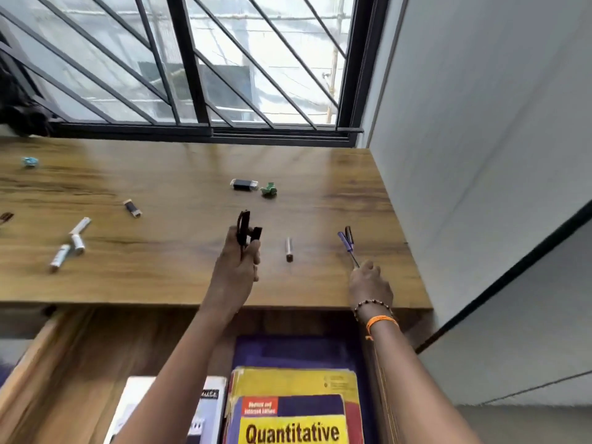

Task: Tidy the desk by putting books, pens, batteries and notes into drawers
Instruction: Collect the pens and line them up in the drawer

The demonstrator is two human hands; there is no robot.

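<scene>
Nearest, an open drawer (pixel 80 363) holds a yellow book (pixel 293 408) marked "Quantitative", lying on a purple book (pixel 298 349), with a white book (pixel 208 408) just to its left. Both forearms reach over the drawer to the desk (pixel 166 277).

The left hand (pixel 238 267) is raised over the desk's front half, fingers curled round black pens (pixel 245 230) that stick up past the knuckles. The right hand (pixel 368 283) sits near the front right edge, with a bead bracelet (pixel 371 304) and an orange band (pixel 381 322) on the wrist; its fingers pinch the tips of two pens (pixel 347 241), one purple and one dark, whose far ends point away across the wood. Whether those pens are lifted or resting on the desk is unclear.

Between the hands lies a silver pen (pixel 289 249), untouched. To the left, three white batteries (pixel 72 243) lie in a loose cluster, with a small dark battery (pixel 132 208) beyond them. Farther back, near the middle, a black block (pixel 244 184) lies just beside a crumpled green note (pixel 268 189). At far left sits a crumpled blue note (pixel 29 161). A barred window (pixel 192 59) runs behind the desk.
</scene>
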